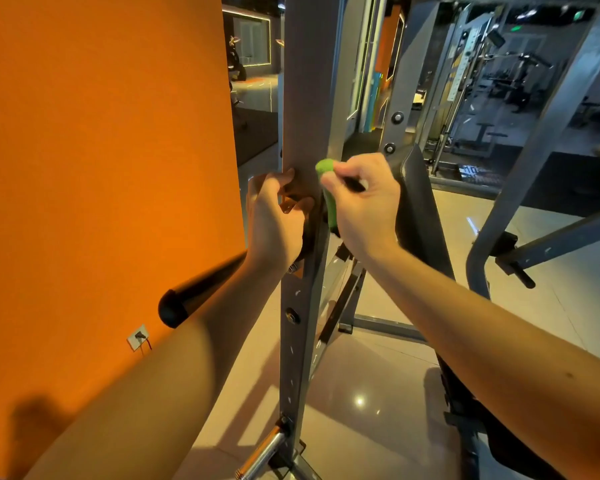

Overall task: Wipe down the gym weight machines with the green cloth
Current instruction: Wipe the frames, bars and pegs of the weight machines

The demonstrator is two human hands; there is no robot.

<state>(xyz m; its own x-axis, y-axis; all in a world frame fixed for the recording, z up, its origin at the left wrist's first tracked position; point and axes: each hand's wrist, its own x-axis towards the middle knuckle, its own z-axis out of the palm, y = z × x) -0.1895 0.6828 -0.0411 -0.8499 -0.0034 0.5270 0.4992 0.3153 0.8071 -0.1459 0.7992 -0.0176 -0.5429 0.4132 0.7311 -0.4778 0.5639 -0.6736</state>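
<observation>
A tall grey steel upright of a weight machine stands right in front of me. My right hand grips the green cloth, bunched in its fist, and holds it against the upright's right edge. My left hand curls its fingers round a dark fitting on the upright's left side at about the same height. Most of the cloth is hidden inside my right hand; only a rounded end above and a strip below show.
An orange wall closes off the left. A black padded bar end sticks out low on the left. A black back pad leans behind my right hand. Grey frame tubes rise on the right, and a chrome peg juts out near the floor.
</observation>
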